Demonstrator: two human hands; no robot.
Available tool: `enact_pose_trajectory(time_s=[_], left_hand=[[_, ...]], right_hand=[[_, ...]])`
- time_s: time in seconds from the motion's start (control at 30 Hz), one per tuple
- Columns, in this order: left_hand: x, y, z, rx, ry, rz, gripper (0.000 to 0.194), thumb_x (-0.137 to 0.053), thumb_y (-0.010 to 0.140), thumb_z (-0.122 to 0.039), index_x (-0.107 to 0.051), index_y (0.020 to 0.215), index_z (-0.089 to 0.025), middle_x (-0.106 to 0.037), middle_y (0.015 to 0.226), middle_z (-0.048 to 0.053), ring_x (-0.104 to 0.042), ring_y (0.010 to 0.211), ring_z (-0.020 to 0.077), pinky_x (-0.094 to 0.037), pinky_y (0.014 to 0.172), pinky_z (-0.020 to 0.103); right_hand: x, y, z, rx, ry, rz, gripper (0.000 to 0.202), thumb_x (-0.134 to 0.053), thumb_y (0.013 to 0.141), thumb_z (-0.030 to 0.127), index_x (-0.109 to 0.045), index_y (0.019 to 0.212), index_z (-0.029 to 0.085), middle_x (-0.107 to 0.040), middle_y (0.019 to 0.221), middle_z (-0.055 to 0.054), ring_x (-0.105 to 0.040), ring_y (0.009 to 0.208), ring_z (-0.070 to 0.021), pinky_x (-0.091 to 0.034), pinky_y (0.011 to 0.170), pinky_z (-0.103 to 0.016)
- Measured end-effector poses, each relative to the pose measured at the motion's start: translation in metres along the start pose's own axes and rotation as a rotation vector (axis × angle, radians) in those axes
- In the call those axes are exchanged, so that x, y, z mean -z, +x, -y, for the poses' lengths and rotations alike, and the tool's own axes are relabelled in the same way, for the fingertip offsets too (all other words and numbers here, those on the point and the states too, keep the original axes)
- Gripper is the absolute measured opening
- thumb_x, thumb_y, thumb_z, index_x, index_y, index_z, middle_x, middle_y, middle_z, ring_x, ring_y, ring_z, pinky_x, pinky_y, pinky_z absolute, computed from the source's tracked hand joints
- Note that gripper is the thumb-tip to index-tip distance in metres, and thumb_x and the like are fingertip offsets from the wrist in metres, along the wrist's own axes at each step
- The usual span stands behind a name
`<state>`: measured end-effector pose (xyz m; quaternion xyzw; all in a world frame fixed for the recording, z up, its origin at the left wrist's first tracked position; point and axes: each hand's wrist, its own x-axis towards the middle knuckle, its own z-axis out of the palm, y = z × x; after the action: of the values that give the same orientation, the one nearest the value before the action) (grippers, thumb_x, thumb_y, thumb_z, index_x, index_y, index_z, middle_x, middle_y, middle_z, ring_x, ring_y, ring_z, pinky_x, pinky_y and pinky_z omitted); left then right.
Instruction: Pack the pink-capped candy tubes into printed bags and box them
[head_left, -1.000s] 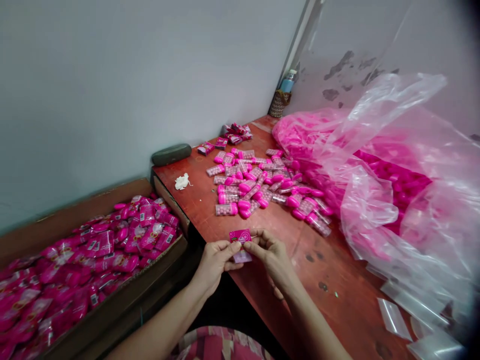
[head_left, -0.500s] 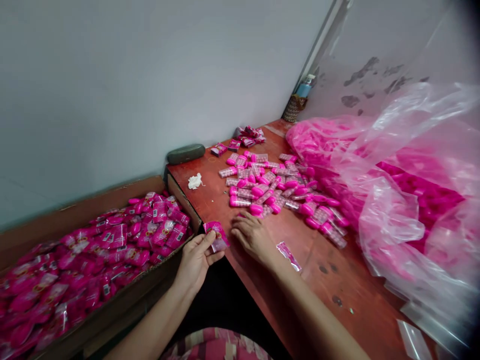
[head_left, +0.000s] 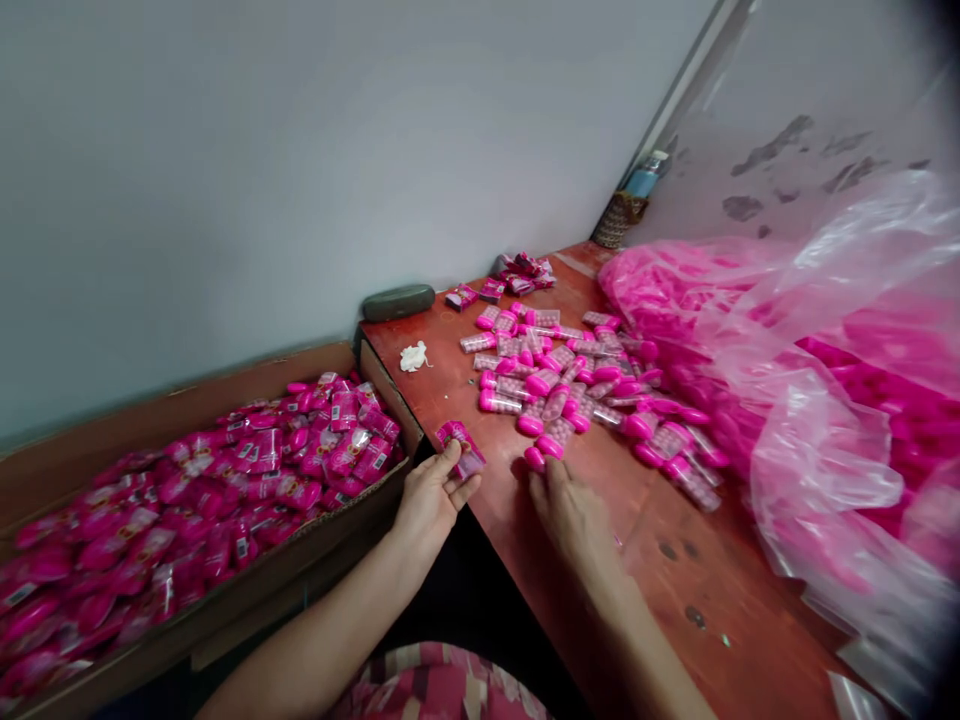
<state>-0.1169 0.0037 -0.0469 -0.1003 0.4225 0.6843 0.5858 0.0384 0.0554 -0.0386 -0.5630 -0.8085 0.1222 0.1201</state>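
Observation:
In the head view my left hand pinches a small printed pink packet between thumb and fingers, just off the table's left edge. My right hand is low over the red table, back of the hand up, its fingers bent down at a pink-capped tube. Most of that tube is hidden by the fingers. Beyond them spreads a loose pile of clear tubes with pink caps and small round pieces inside.
Left of the table, a cardboard box holds many pink packets. A large clear plastic bag of pink items stands at right. Along the back lie a dark oblong case, crumpled white tissue and a heap of packets.
My right hand has shifted right along the table to the near edge of the tube pile, covering most of the flat pink wrapper. My left hand still grips its packet. The view has turned slightly left.

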Motion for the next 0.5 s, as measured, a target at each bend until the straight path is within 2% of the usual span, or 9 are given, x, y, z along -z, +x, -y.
enact_pose_trajectory(time_s=[0.1,0.2,0.27,0.33,0.5], left_hand=[[-0.004,0.001,0.003,0.044,-0.023,-0.031,0.013,-0.066,0.071,-0.02,-0.057,0.076,-0.012,-0.065,0.064,0.004,-0.064,0.059,0.0161,-0.054,0.056,0.027],[-0.007,0.002,0.008,0.076,-0.052,-0.018,0.012,-0.065,0.072,-0.019,-0.058,0.079,-0.012,-0.066,0.068,0.006,-0.065,0.061,0.018,-0.055,0.059,0.03],[-0.01,0.002,0.012,0.088,-0.062,0.018,0.012,-0.065,0.072,-0.019,-0.059,0.08,-0.013,-0.067,0.07,0.007,-0.065,0.062,0.0182,-0.055,0.058,0.03],[-0.012,0.0,0.017,0.097,-0.06,0.042,0.013,-0.065,0.071,-0.019,-0.059,0.08,-0.013,-0.067,0.071,0.006,-0.065,0.061,0.0178,-0.054,0.057,0.03],[-0.02,-0.006,0.023,0.105,-0.023,0.071,0.015,-0.068,0.069,-0.021,-0.059,0.077,-0.012,-0.065,0.068,0.005,-0.064,0.06,0.016,-0.054,0.059,0.029]], right_hand=[[0.003,-0.016,0.007,-0.104,0.513,0.121,0.027,-0.039,0.083,0.043,-0.052,0.083,0.02,-0.061,0.062,-0.004,-0.059,0.051,-0.0196,-0.042,0.046,-0.028],[0.002,-0.038,0.022,-0.239,0.962,0.273,0.033,-0.038,0.082,0.051,-0.047,0.082,0.02,-0.058,0.06,0.0,-0.054,0.039,-0.0131,-0.039,0.034,-0.022],[-0.002,-0.048,0.03,-0.272,1.049,0.282,0.033,-0.04,0.081,0.052,-0.045,0.081,0.02,-0.057,0.06,0.001,-0.051,0.036,-0.0102,-0.037,0.03,-0.019],[-0.006,-0.051,0.032,-0.27,1.041,0.255,0.03,-0.041,0.082,0.05,-0.044,0.081,0.02,-0.055,0.056,0.004,-0.048,0.033,-0.0089,-0.037,0.03,-0.018],[-0.011,-0.046,0.026,-0.251,1.059,0.215,0.027,-0.042,0.082,0.048,-0.042,0.079,0.021,-0.057,0.06,0.003,-0.049,0.035,-0.009,-0.04,0.03,-0.019]])
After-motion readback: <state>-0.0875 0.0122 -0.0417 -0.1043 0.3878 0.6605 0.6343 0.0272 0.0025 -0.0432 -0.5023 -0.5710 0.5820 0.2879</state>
